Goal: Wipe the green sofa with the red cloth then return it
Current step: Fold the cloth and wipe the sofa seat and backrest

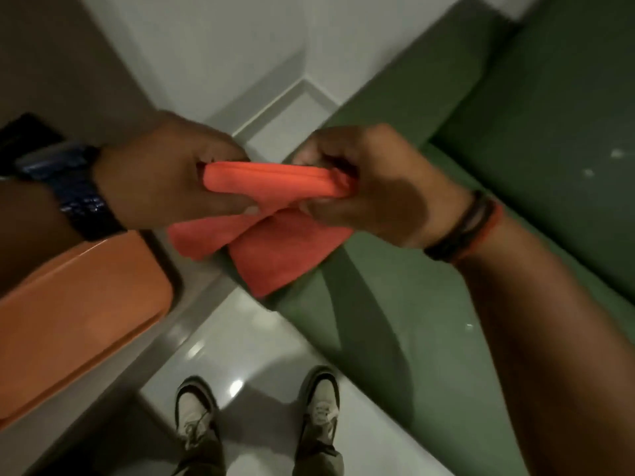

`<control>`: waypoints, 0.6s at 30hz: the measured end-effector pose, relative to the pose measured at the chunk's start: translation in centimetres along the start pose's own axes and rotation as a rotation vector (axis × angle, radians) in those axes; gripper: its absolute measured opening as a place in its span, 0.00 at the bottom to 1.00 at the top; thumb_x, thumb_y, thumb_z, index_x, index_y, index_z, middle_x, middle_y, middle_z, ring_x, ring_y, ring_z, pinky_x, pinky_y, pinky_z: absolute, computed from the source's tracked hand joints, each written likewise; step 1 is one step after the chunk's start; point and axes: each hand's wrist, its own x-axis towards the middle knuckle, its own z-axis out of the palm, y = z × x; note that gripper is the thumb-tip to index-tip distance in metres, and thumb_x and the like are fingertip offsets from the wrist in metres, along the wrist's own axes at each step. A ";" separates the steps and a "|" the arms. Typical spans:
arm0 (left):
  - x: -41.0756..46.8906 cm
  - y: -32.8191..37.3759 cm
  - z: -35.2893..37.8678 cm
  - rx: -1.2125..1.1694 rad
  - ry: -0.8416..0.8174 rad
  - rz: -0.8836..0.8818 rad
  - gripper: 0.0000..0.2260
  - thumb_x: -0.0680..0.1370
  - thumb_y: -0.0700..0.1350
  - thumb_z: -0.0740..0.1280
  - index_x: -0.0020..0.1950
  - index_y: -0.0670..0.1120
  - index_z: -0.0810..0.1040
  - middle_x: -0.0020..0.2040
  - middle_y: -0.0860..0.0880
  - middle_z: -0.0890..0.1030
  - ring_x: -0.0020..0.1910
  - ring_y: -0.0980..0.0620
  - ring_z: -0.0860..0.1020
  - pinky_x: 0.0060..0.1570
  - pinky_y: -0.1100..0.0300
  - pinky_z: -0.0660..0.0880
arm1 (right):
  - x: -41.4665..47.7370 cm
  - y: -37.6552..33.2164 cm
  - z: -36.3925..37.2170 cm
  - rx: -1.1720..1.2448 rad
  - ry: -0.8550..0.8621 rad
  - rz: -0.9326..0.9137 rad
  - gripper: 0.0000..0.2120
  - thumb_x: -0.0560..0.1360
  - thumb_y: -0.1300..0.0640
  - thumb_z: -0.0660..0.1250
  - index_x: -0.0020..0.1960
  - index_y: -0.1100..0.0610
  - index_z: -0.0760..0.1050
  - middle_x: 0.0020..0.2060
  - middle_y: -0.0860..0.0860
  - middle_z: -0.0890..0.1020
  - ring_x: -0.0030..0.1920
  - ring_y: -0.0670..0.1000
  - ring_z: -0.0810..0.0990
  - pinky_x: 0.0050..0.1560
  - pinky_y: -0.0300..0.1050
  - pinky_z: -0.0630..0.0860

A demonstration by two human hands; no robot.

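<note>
The red cloth (pixel 271 249) hangs in the air in front of me, bunched along its top edge, its loose corners drooping down. My left hand (pixel 161 176) grips its left end and my right hand (pixel 367 187) grips its right end. The green sofa (pixel 515 132) fills the right side of the view, its seat and arm running from the lower middle to the upper right. The cloth is held over the sofa's near corner without touching it.
An orange plastic surface (pixel 79 304) lies at the lower left on a grey ledge. White glossy floor (pixel 254 352) shows below, with my two shoes (pixel 254 413) on it. White walls meet in a corner at the top centre. A few pale specks (pixel 616 153) dot the sofa.
</note>
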 end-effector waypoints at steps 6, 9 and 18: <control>15.1 14.2 6.1 0.363 -0.038 0.293 0.19 0.70 0.60 0.62 0.41 0.44 0.80 0.38 0.42 0.80 0.39 0.40 0.79 0.37 0.48 0.74 | -17.0 5.2 -11.5 -0.213 0.448 0.227 0.08 0.67 0.63 0.69 0.44 0.53 0.74 0.35 0.48 0.78 0.35 0.44 0.73 0.37 0.41 0.70; 20.6 18.5 13.0 0.371 -0.081 0.369 0.14 0.72 0.57 0.65 0.41 0.46 0.79 0.39 0.44 0.79 0.40 0.40 0.78 0.37 0.51 0.72 | -24.0 9.1 -12.1 -0.419 0.601 0.311 0.07 0.65 0.63 0.65 0.43 0.59 0.73 0.36 0.54 0.76 0.37 0.52 0.72 0.38 0.45 0.66; 16.9 11.8 34.3 0.433 -0.431 0.282 0.28 0.65 0.53 0.76 0.63 0.49 0.75 0.67 0.44 0.71 0.65 0.42 0.67 0.61 0.49 0.64 | -36.2 21.7 4.1 -0.346 0.105 0.784 0.14 0.72 0.55 0.69 0.57 0.55 0.76 0.52 0.57 0.80 0.51 0.62 0.78 0.50 0.53 0.77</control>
